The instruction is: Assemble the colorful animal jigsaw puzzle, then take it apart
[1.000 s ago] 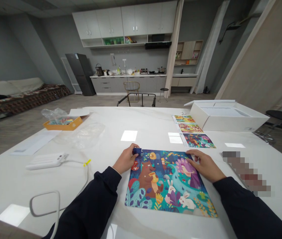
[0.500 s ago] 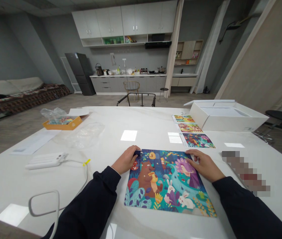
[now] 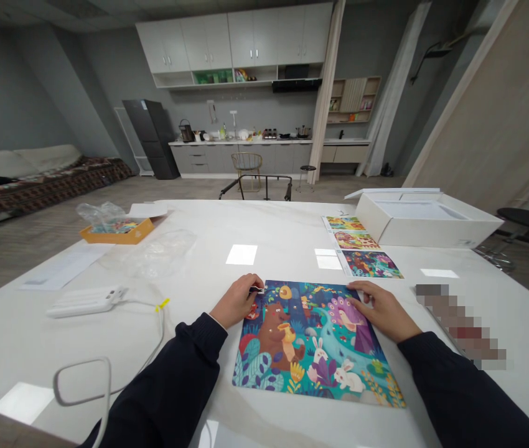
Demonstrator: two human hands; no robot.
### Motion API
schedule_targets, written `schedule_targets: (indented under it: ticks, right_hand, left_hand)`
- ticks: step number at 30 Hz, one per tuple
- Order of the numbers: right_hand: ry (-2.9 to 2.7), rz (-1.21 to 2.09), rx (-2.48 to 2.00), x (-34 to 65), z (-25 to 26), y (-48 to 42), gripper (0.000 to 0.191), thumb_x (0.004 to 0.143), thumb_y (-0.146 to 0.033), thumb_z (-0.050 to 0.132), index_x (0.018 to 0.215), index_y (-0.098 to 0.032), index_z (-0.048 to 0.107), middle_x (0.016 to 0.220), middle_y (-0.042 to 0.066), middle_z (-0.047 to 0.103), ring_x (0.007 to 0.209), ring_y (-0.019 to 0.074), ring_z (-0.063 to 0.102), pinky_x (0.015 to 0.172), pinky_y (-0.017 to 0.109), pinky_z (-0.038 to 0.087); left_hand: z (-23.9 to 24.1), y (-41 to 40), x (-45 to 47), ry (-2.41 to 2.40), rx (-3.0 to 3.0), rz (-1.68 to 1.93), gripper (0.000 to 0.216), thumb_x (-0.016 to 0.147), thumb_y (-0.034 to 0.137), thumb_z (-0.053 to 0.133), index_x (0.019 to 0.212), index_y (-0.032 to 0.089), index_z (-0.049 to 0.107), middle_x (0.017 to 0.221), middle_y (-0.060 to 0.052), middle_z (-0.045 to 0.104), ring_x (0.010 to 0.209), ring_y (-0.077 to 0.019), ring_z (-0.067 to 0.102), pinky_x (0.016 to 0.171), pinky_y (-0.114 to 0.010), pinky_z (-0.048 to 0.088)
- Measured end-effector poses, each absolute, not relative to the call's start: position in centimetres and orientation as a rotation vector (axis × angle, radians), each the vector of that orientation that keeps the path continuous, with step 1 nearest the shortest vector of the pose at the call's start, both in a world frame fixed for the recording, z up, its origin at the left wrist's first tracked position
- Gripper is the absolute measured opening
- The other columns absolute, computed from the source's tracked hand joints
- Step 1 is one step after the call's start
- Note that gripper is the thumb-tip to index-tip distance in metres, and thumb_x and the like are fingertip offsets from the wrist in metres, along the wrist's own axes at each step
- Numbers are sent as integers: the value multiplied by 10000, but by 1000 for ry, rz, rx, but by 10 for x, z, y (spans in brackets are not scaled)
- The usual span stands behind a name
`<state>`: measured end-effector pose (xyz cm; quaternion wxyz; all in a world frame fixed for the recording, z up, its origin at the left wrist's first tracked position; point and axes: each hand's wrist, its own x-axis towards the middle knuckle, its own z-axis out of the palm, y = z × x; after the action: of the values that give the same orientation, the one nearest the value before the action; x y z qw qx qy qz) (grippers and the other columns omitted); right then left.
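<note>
A colourful jigsaw puzzle (image 3: 315,348) with a bear, rabbits and a peacock lies flat on the white table (image 3: 264,230) in front of me. My left hand (image 3: 238,301) sits at the puzzle's far left corner, its fingers curled round a small dark blue puzzle piece (image 3: 257,289) that rests at that corner. My right hand (image 3: 383,309) lies on the puzzle's far right part, fingers loosely curled and pressing on the surface, holding nothing.
Three small picture cards (image 3: 362,246) lie beyond the puzzle beside an open white box (image 3: 427,219). At the left are an orange tray with a plastic bag (image 3: 117,227), a clear bag (image 3: 162,252), papers (image 3: 61,269), a white power strip (image 3: 84,300) and a cable (image 3: 106,379).
The piece in my left hand has come down from slightly raised to level with the puzzle's far left corner. My right hand has stayed in place.
</note>
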<state>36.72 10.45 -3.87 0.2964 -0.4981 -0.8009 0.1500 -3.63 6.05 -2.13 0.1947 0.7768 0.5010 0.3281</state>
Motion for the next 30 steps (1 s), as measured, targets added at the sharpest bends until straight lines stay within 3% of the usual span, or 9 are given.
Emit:
schedule_targets:
  ticks: [5,12,15,18,25,30]
  right_hand:
    - [-2123,405,-1317,366,-38,104,393,912,-529,597,1133,-232,729,1105,101,746,692,202,605,744,392,575]
    - [-2131,396,-1310,368,-39,105,378,914,-512,608,1134,-229,726,1110,89,736,682,190,604,725,377,566]
    - [-2131,385,-1310,368,-39,105,382,913,-522,608,1132,-234,729,1104,86,738,675,188,606,706,370,564]
    - [-2129,381,-1317,368,-39,105,391,913,-535,604,1128,-236,733,1090,89,742,674,192,610,696,370,565]
    - [-2139,379,-1315,367,-38,105,391,915,-535,603,1136,-239,732,1079,87,742,660,190,604,699,376,570]
    - [-2140,371,-1316,368,-39,105,404,915,-542,597,1142,-238,734,1050,89,742,663,195,607,703,377,571]
  left_hand:
    - [-9,59,-50,1475,2059,1062,250,887,128,602,1116,224,586,1039,-46,690,951,-202,663,912,-358,516]
    - [0,52,-59,1296,2102,712,424,836,137,672,1240,263,689,1099,-54,678,997,-208,645,837,-298,530]
    - [-5,52,-56,1316,2140,644,538,831,128,676,1352,260,645,1077,-58,672,898,-188,637,822,-307,531]
    - [-10,52,-57,1367,2154,628,624,829,139,697,1430,258,574,1195,-75,673,872,-183,635,847,-334,541]
    - [-8,48,-61,1437,2250,631,549,813,129,703,1343,243,617,1232,-94,675,1082,-262,641,1026,-431,500]
    - [-5,46,-60,1429,2263,642,541,821,122,689,1341,245,609,1262,-100,677,1175,-283,620,1063,-438,481]
